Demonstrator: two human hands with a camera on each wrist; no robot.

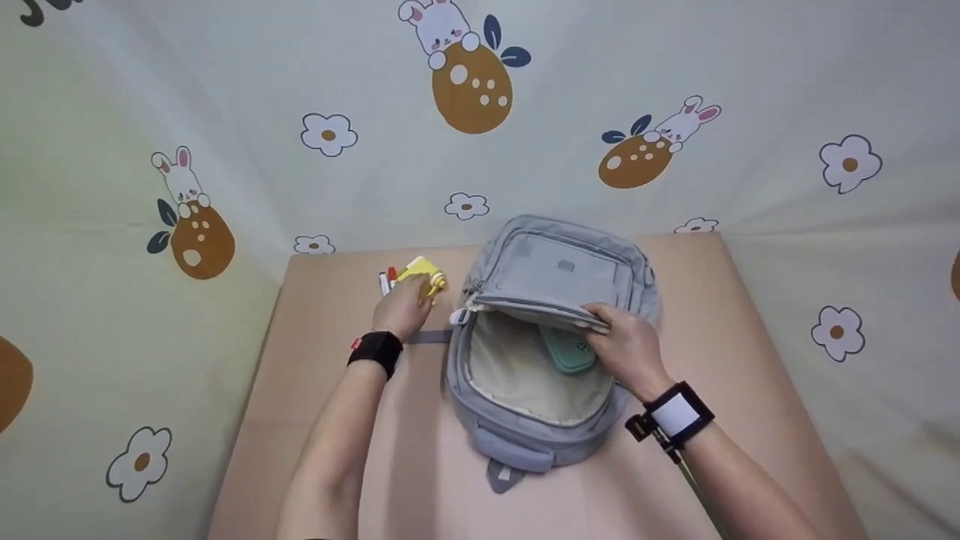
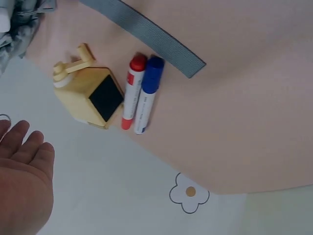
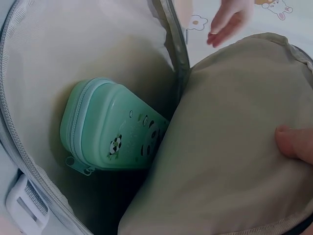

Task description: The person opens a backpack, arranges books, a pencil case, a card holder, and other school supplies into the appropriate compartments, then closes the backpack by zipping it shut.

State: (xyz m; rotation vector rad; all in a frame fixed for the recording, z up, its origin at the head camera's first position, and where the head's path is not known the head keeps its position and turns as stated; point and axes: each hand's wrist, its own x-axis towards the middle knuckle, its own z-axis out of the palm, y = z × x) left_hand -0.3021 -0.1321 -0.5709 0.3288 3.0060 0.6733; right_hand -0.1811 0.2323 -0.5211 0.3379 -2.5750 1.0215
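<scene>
A grey backpack [image 1: 510, 442] lies on the table, its main compartment unzipped. My right hand [image 1: 630, 349] grips the edge of the raised front flap [image 1: 555, 270]; its thumb presses on the beige lining [image 3: 234, 117] in the right wrist view. Inside sits a green zippered pencil case [image 3: 112, 127] with panda prints. Left of the bag, my left hand [image 1: 405, 306] hovers by a yellow crank pencil sharpener [image 2: 90, 95]. Its fingers are loosely extended and apart from the sharpener in the left wrist view. Beside the sharpener lie a red-capped marker [image 2: 132, 93] and a blue-capped marker [image 2: 147, 98].
A grey strap [image 2: 151, 39] of the bag stretches over the pinkish table [image 1: 322, 420] near the markers. Behind and at both sides hangs a pale cloth [image 1: 360, 67] printed with rabbits and flowers. A cable [image 1: 701, 491] runs along my right forearm.
</scene>
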